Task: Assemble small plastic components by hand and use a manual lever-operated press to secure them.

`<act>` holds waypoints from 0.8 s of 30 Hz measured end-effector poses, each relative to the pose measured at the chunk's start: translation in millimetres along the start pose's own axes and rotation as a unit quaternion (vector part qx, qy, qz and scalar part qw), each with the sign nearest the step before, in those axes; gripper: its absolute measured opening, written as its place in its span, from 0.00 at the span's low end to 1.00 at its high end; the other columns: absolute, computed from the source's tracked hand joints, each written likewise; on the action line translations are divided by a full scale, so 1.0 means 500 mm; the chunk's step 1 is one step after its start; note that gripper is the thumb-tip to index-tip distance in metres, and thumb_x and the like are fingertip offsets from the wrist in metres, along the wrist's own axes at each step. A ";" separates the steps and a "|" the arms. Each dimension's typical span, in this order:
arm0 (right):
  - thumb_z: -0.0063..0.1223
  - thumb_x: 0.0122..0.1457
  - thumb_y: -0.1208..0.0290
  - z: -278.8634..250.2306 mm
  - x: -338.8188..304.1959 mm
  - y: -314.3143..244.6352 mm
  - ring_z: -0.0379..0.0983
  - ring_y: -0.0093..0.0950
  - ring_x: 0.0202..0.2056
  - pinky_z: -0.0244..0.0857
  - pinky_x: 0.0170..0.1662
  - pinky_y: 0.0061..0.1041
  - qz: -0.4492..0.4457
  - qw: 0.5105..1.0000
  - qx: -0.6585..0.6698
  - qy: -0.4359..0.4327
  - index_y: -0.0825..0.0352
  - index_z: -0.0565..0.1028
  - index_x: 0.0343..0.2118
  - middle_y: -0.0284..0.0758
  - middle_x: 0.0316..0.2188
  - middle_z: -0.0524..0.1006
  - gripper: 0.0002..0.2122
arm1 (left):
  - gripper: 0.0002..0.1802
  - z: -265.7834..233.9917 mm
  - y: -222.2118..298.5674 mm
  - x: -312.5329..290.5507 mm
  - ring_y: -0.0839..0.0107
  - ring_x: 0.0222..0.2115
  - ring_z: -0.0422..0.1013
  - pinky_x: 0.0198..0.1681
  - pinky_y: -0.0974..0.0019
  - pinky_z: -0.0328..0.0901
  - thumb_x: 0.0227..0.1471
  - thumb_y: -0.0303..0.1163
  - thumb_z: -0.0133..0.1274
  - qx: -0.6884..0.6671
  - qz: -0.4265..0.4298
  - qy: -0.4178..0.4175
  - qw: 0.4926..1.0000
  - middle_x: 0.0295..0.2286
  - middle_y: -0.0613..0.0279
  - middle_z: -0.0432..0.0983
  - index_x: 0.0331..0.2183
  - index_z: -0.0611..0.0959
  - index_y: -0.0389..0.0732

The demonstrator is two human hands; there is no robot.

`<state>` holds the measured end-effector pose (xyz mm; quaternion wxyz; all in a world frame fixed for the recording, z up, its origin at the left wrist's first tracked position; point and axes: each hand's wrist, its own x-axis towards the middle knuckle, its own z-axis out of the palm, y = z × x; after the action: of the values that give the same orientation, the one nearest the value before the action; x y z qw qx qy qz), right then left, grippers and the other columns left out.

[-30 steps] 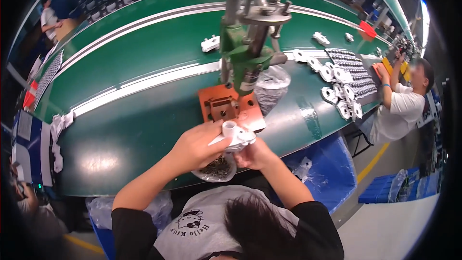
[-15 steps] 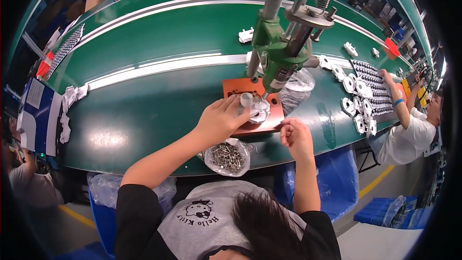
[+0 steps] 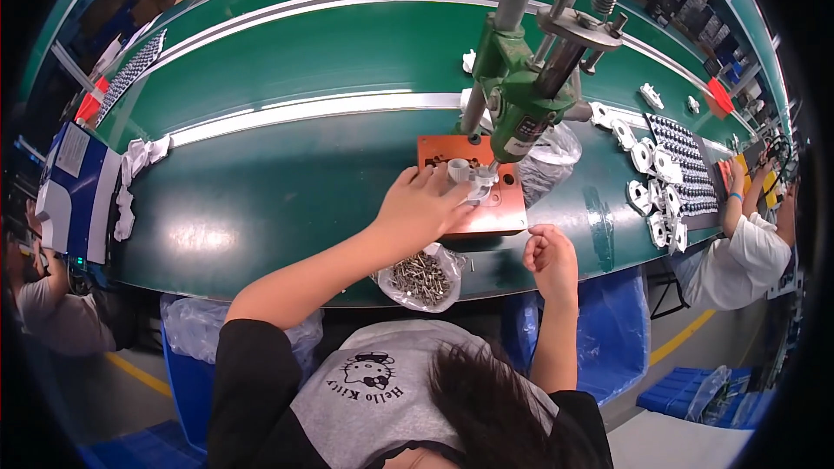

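My left hand grips a white plastic part with a round knob-like piece, pressing it onto an orange fixture block. Above the part stands a green bench press, its ram tip close over it. Fingers partly cover the part, so how it sits in the block is hidden. Just off the block's near right corner, my right hand is closed with fingers curled; anything in it is too small to make out. An open plastic bag of small metal pins lies at the table's near edge, below my left wrist.
A clear plastic bag lies behind the block. Several white parts are piled at the right beside a tray of black pieces. White parts line the left end. Blue bins stand below the edge. Another person works at right.
The view has shifted slightly, moving the bench rightward in the picture. My left hand has moved the white part a little farther back on the block. The right-hand co-worker's arm has moved off the tray.
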<state>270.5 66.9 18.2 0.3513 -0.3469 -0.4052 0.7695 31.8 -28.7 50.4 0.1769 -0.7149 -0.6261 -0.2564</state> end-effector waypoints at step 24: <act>0.55 0.48 0.84 0.185 0.016 0.036 0.65 0.28 0.49 0.62 0.50 0.27 -0.213 0.963 -0.113 -0.120 0.67 0.57 0.54 0.39 0.47 0.65 0.29 | 0.14 -0.014 -0.028 -0.058 0.54 0.53 0.56 0.49 0.57 0.61 0.50 0.28 0.51 -0.420 -0.121 -0.091 0.895 0.51 0.52 0.63 0.41 0.75 0.41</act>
<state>185.8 30.8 40.7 0.4144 -0.1950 -0.5933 0.6619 14.7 -53.8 38.4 -0.2305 -0.6618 -0.5548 -0.4485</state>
